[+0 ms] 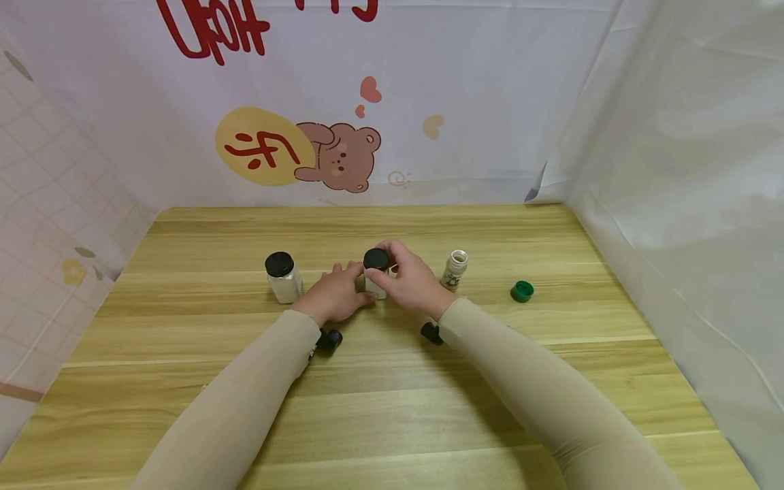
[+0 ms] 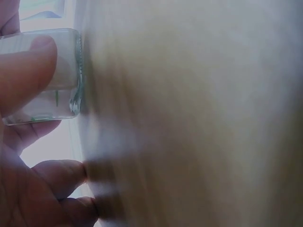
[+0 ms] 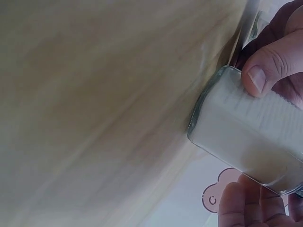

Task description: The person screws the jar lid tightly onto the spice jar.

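Note:
Near the middle of the table in the head view, both hands are at a square glass jar (image 1: 377, 288) with pale contents and a black lid (image 1: 376, 258). My left hand (image 1: 333, 294) grips the jar low, its thumb (image 2: 33, 71) pressed against the glass close to the base. From the other side my right hand (image 1: 419, 280) holds the jar's top, with the thumb at the front and the fingers behind the lid. The jar (image 3: 246, 132) stands upright on the wood. Part of its body is hidden by the hands.
A second black-lidded jar (image 1: 286, 284) stands left of my left hand. Right of my right hand are an uncapped small glass bottle (image 1: 454, 273) and a green cap (image 1: 522, 292). A printed white curtain (image 1: 478, 163) hangs behind the wooden table (image 1: 380, 408).

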Motion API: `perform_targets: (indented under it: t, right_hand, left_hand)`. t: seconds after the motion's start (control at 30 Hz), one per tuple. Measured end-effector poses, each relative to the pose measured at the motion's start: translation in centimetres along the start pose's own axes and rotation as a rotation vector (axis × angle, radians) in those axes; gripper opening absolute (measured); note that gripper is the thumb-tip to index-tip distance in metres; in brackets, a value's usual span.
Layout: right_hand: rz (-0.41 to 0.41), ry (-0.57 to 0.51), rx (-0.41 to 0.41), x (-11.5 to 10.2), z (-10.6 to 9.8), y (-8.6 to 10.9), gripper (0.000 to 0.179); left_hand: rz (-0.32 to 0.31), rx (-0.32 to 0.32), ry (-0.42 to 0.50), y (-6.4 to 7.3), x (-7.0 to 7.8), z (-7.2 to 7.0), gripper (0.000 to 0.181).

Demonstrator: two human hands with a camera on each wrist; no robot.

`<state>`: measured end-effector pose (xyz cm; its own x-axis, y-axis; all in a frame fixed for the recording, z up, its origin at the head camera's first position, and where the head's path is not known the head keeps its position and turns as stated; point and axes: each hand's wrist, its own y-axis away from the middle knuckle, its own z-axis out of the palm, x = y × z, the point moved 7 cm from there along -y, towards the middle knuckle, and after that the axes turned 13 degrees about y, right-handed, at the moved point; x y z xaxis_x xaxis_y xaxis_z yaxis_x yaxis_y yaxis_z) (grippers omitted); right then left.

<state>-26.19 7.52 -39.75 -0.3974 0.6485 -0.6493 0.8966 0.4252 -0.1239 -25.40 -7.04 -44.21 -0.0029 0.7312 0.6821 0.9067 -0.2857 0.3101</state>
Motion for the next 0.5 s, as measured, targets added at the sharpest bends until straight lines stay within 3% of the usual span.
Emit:
perform_targets:
  t: [0.33, 0.5]
  right_hand:
    - [-0.007, -0.031, -0.038, 0.22, 0.11, 0.0, 0.061]
    - [-0.038, -0.038, -0.055, -0.1, 0.06, 0.04, 0.057]
  left_hand:
    - [-0.011, -0.011, -0.022, -0.14, 0.0, 0.04, 0.081]
    - [-0.009, -0.006, -0.025, -0.17, -0.02, 0.04, 0.081]
